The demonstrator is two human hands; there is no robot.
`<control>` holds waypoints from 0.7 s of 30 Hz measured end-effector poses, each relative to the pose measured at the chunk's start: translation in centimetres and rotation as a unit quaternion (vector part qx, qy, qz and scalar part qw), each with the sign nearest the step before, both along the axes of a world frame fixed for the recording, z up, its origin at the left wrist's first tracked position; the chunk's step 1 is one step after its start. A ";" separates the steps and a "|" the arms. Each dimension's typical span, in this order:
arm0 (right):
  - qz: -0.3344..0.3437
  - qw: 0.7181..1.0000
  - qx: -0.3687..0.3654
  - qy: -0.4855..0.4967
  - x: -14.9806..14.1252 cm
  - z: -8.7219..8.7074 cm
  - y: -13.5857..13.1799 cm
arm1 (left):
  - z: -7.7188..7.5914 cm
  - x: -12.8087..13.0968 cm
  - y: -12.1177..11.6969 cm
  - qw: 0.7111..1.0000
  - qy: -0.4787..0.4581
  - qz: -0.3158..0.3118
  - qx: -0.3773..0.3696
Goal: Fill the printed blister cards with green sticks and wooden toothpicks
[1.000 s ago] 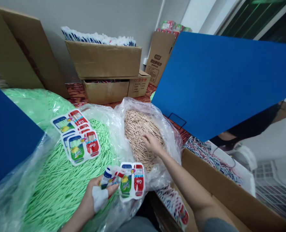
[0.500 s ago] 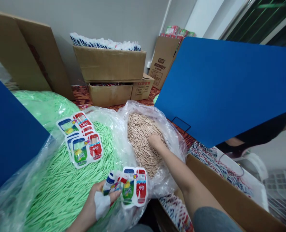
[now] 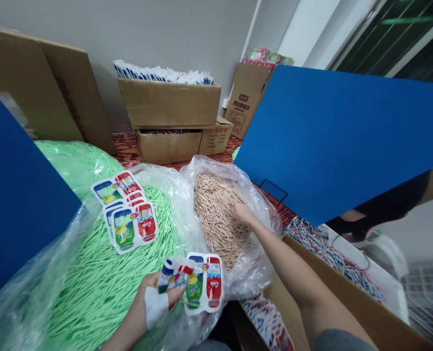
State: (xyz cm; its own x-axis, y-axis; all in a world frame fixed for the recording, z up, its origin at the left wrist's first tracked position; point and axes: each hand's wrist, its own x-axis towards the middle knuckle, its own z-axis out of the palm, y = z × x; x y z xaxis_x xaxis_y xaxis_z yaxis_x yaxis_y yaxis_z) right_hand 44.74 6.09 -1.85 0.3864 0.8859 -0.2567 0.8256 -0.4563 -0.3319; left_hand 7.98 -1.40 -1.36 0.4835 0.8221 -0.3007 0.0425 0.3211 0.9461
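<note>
My left hand (image 3: 152,302), with a white wrap around part of it, is closed on several printed packets (image 3: 174,278). A flat packet (image 3: 203,282) with a green lemon-printed half and a red Cola half extends to its right. Over a clear plastic bag (image 3: 267,270), my right hand (image 3: 241,212) rests on thin light-brown sticks (image 3: 219,214), fingers curled together among them; the fingertips are partly hidden. Several more packets (image 3: 128,224) lie overlapped on light-green sticks (image 3: 95,278) in a neighbouring clear bag, left of both hands.
Blue panels stand at left (image 3: 15,195) and right (image 3: 333,141). By the wall, a carton (image 3: 168,105) full of white-and-blue packets sits on a lower box (image 3: 168,146). An open carton (image 3: 348,287) is at lower right. Part of another person (image 3: 387,204) shows behind the right panel.
My right hand has shifted slightly right and drawn back a little from the brown sticks, showing more of its fingers. My left hand keeps hold of the packets. The view has tilted slightly.
</note>
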 end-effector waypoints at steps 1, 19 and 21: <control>0.003 0.999 0.012 0.049 -0.1 0.2 -0.6 | 0.0 0.1 0.0 1.000 -0.009 -0.003 -0.010; 0.077 0.730 -0.056 0.677 -5.6 1.8 -8.0 | 4.4 13.6 5.6 0.944 -0.315 -0.016 -0.094; 0.082 0.716 -0.049 0.691 -6.0 1.6 -8.0 | 4.0 13.8 5.1 0.946 -0.304 -0.049 -0.102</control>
State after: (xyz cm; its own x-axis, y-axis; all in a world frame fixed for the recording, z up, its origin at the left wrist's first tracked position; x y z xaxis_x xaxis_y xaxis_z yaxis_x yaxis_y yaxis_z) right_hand 38.73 -1.93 -0.23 -0.4045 0.8416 -0.3578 -0.2159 -0.4681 -0.8569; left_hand 21.83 3.72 2.62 0.6885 0.7196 -0.0902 -0.4510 0.5222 0.7238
